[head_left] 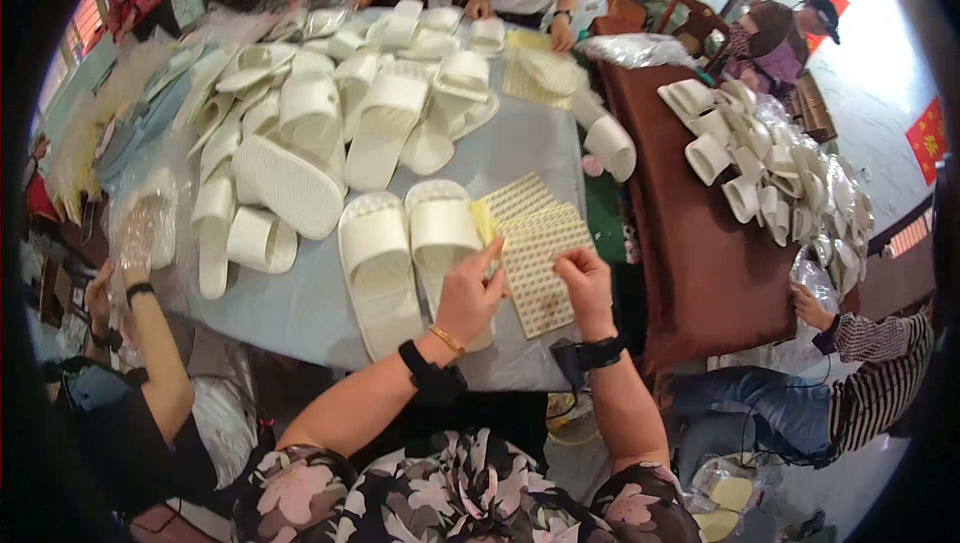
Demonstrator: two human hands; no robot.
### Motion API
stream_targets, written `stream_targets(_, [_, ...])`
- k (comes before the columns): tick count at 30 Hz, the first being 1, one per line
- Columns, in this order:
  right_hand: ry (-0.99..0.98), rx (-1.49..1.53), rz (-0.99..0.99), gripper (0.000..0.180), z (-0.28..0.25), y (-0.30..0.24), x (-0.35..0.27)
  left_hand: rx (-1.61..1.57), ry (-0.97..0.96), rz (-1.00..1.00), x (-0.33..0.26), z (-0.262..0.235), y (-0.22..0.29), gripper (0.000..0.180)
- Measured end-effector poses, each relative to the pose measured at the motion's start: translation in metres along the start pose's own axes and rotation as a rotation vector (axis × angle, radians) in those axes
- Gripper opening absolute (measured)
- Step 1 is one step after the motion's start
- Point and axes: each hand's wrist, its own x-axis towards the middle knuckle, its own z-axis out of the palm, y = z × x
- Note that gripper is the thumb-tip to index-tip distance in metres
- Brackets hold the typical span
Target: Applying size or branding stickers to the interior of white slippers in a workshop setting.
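A pair of white slippers (380, 278) lies side by side in front of me, toes toward the far side. My left hand (470, 295) is over the right slipper of the pair, index finger and thumb apart, the fingertips at the left edge of the sticker sheets. Those pale yellow sticker sheets (540, 288), printed with rows of small dark marks, lie overlapped on the table. Above their right part, my right hand (586, 288) is closed in a pinch. Whatever is between its fingertips is too small to make out. A yellow backing strip (484, 221) shows beside the left fingertips.
A big heap of white slippers (390, 108) covers the far part of the grey table (300, 308). More sticker sheets (535, 73) lie beyond. On the right, a brown-covered table (700, 273) bears another slipper pile (770, 158). People work around both tables; one handles plastic-bagged slippers (150, 223) at left.
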Motion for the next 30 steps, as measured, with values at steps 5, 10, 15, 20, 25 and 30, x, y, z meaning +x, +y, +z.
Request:
stream_targets(5, [-0.057, -0.229, -0.088, 0.005, 0.019, -0.026, -0.028, 0.019, 0.123, -0.05, -0.023, -0.065, 0.003, 0.022])
stream_targets(10, [-0.146, -0.494, -0.353, 0.006, 0.066, -0.028, -0.051, 0.548, -0.079, 0.324, -0.067, -0.09, -0.007, 0.024])
stream_targets(15, [-0.187, -0.55, -0.372, 0.008, 0.087, -0.027, -0.06, 0.63, -0.085, 0.378, -0.086, -0.093, -0.001, 0.031])
stream_targets(20, [-0.217, -0.549, -0.349, 0.007, 0.095, -0.034, -0.06, 0.571, 0.006, 0.29, -0.09, -0.111, -0.023, 0.029])
stream_targets(25, [-0.178, -0.602, -0.375, 0.006, 0.101, -0.03, -0.051, 0.532, 0.057, 0.25, -0.091, -0.115, -0.023, 0.025])
stream_targets(30, [-0.153, -0.777, -0.624, 0.007, 0.109, -0.028, -0.041, 0.523, 0.059, 0.25, -0.092, -0.111, -0.029, 0.024])
